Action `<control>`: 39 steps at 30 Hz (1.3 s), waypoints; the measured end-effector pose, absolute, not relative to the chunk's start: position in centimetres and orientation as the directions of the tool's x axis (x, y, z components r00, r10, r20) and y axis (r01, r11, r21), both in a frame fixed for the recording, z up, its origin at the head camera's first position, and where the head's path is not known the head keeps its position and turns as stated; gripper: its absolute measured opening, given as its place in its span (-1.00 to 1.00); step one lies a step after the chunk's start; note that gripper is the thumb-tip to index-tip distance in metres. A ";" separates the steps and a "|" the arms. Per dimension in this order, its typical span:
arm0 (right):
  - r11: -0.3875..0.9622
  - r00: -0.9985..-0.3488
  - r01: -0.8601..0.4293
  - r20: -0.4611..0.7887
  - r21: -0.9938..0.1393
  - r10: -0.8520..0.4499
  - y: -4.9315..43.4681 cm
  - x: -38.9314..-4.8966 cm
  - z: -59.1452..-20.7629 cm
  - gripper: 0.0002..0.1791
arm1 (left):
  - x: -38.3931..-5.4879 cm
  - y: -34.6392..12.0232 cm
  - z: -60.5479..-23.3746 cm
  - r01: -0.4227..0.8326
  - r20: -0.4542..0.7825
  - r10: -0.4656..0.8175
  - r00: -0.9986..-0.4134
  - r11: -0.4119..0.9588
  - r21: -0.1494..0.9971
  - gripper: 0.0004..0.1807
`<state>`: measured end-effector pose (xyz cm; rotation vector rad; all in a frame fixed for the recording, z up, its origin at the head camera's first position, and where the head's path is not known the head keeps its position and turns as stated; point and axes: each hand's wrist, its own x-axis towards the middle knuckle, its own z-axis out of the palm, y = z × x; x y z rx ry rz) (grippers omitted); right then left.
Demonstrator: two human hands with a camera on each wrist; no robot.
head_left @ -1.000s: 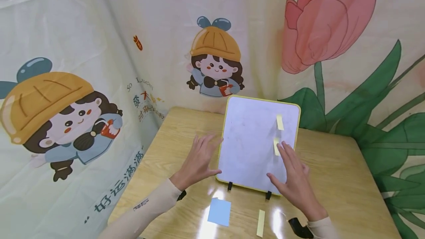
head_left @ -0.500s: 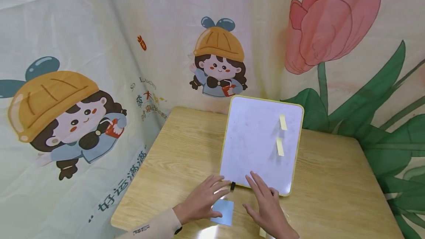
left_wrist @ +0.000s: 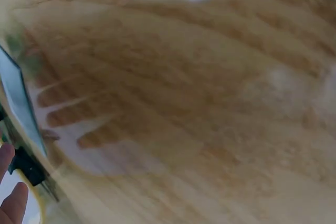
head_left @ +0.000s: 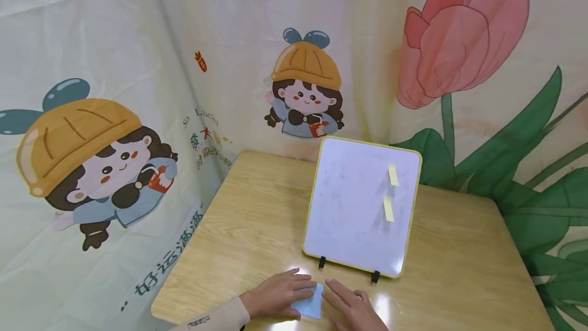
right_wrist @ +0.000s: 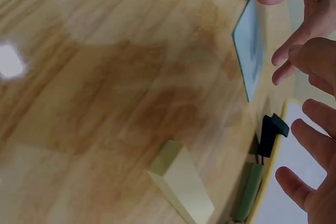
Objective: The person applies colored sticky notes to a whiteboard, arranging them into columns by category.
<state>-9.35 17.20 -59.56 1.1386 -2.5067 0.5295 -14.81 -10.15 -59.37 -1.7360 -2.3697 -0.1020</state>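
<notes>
A blue sticky-note pad point(head_left: 313, 306) lies on the table in front of the whiteboard point(head_left: 360, 208). My left hand point(head_left: 275, 294) reaches over the left part of the pad, fingers extended, thumb near its front edge. In the right wrist view that thumb is right at one corner of the blue pad point(right_wrist: 248, 48). My right hand point(head_left: 354, 310) is just right of the pad, fingers relaxed and holding nothing. A thick pad of narrow yellow sticky notes point(right_wrist: 182, 184) lies near it in the right wrist view; my right hand hides it in the head view.
Two yellow sticky strips point(head_left: 393, 174) are stuck on the board's right side, one above the other. Black feet point(head_left: 375, 276) support the board's lower edge. A green cylindrical thing point(right_wrist: 248, 191) is beside the board. Printed curtains point(head_left: 220, 55) hang behind the table point(head_left: 248, 208).
Both hands have come down from the board's sides toward the table's front. The left now lies over the blue pad, the right beside it. The board and its strips stay put.
</notes>
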 end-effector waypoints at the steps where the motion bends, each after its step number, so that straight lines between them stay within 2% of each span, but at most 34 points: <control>1: 0.597 -0.608 -0.780 0.455 -0.187 -0.651 17.2 -9.3 -59.9 -0.27 | -14.8 -10.2 -59.5 0.950 0.200 0.937 -0.287 0.305 -0.066 -0.33; 4: 0.571 -0.576 -0.802 0.484 -0.178 -0.659 17.1 -9.2 -60.7 -0.33 | -14.9 -10.4 -59.9 0.950 0.185 0.942 -0.279 0.299 -0.091 -0.39; 8: 0.552 -0.566 -0.812 0.491 -0.190 -0.662 17.0 -9.1 -61.5 -0.37 | -15.1 -10.3 -60.4 0.950 0.170 0.947 -0.273 0.294 -0.109 -0.46; 15: 0.530 -0.591 -0.805 0.446 -0.267 -0.672 16.9 -8.8 -62.2 -0.43 | -15.4 -10.1 -60.6 0.952 0.148 0.952 -0.269 0.286 -0.105 -0.52; 20: 0.548 -0.635 -0.773 0.389 -0.320 -0.668 16.5 -8.4 -62.2 -0.49 | -15.4 -9.9 -60.2 0.945 0.154 0.946 -0.285 0.305 -0.121 -0.51; 27: 0.561 -0.645 -0.764 0.357 -0.318 -0.675 16.3 -8.5 -62.3 -0.47 | -15.3 -9.8 -60.4 0.936 0.166 0.939 -0.300 0.323 -0.136 -0.56; 34: 0.575 -0.631 -0.775 0.372 -0.262 -0.680 16.6 -9.3 -62.1 -0.47 | -15.4 -9.7 -59.9 0.941 0.138 0.934 -0.329 0.337 -0.039 -0.63; 39: 0.536 -0.614 -0.789 0.400 -0.300 -0.680 16.4 -9.3 -62.3 -0.50 | -15.6 -9.8 -59.7 0.943 0.113 0.938 -0.329 0.332 -0.013 -0.67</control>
